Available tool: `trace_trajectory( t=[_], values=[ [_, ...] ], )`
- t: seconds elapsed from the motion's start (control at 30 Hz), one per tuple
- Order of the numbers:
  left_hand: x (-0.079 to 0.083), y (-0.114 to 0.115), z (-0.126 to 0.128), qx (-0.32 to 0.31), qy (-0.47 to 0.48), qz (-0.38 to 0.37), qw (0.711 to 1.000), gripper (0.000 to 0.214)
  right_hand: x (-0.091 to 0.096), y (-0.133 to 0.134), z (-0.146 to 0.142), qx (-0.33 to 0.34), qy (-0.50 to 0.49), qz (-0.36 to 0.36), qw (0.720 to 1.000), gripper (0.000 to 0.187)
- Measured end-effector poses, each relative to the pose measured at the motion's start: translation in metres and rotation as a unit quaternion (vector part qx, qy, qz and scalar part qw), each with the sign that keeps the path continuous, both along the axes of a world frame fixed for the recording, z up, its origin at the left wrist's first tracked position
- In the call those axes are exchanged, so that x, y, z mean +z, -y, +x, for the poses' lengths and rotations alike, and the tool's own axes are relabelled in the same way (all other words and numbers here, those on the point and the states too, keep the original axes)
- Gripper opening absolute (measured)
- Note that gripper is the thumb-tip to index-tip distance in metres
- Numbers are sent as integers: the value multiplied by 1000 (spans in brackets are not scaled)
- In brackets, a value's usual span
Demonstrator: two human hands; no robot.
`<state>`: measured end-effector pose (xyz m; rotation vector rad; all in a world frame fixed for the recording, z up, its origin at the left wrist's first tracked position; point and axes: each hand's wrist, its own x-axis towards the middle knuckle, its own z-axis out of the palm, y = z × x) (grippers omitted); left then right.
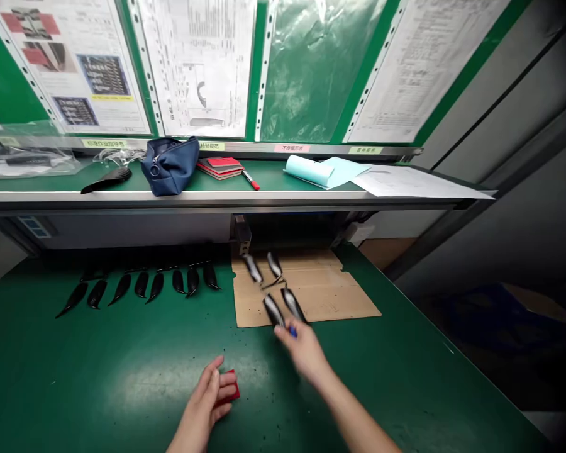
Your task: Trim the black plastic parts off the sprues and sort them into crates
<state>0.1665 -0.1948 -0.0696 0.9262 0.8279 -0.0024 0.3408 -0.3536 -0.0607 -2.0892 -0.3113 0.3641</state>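
Observation:
My right hand (305, 351) is closed at the near end of a set of glossy black curved pieces (272, 309), joined by a thin crosspiece and blurred by motion. Something small and blue (293, 330) shows at its fingers; I cannot make out what it is. The set is over a flat brown cardboard sheet (330, 296). Lower and to the left, my left hand (207, 397) has its fingers curled against a small red pad (233, 385), which they partly hide. The pad seems held in those fingers.
Several black curved pieces (144, 285) lie in a row at the back left of the green table (136, 371). On the shelf above are a dark blue pouch (172, 167), red and grey pads (220, 167), a red-capped marker (251, 180) and papers (415, 180).

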Motion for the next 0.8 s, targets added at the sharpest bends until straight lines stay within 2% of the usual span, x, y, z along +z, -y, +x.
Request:
trace_trajectory(
  t=[0.07,0.13,0.2,0.27,0.37,0.43,0.47,0.6,0.7,0.8],
  values=[
    [12,12,15,40,32,-82,995,60,1,8,-53,54,10,-5,998,22],
    [22,12,25,109,103,-116,982,51,4,11,-92,178,64,-38,981,11],
    [27,5,27,176,151,-105,967,39,7,14,-107,286,82,-38,954,20],
    [29,-8,21,201,176,-92,959,31,4,17,-101,314,78,-39,945,34],
    [31,-29,-1,132,218,-132,958,33,-12,21,-75,260,110,-132,950,39],
    [32,-39,-19,79,222,-191,953,36,-23,17,-64,246,165,-186,937,44],
    [33,-42,-27,62,215,-219,950,38,-27,12,-63,255,195,-191,927,47],
    [42,-43,-55,15,194,-289,937,48,-35,-25,-74,366,250,-113,889,52],
    [51,-41,-71,5,192,-304,933,50,-33,-45,-83,421,236,-76,872,31],
    [51,-42,-83,-8,190,-280,941,46,-18,-48,-88,393,202,-27,897,23]
  ],
)
